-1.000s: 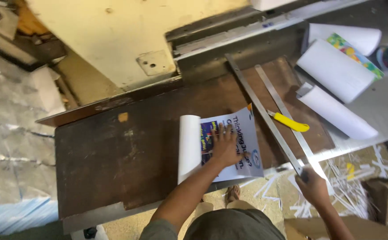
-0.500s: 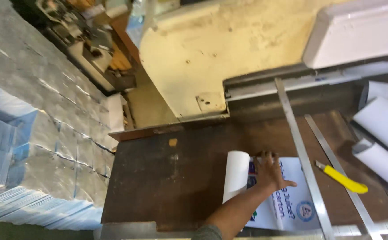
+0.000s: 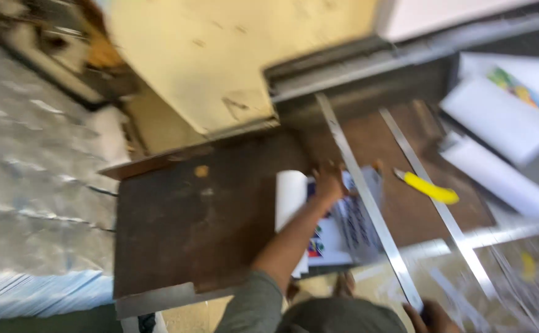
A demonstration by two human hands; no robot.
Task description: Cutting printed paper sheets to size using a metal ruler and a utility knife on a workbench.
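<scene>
Left hand [image 3: 329, 184] flat, fingers spread, pressing printed sheet [image 3: 343, 231] on table [image 3: 208, 234]. Right hand [image 3: 433, 317] at 5 o'clock, gripping metal ruler [image 3: 368, 203] end. Yellow knife [image 3: 430, 188] at 3 o'clock.

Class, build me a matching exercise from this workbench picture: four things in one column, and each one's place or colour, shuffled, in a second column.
1. left hand
2. utility knife
3. long metal ruler
4. paper rolls

a. yellow, between the two metal strips
b. white, at the far right
c. pressing on the printed sheet
d. lying across the sheet's right side

Pairs: 1-c, 2-a, 3-d, 4-b
</scene>
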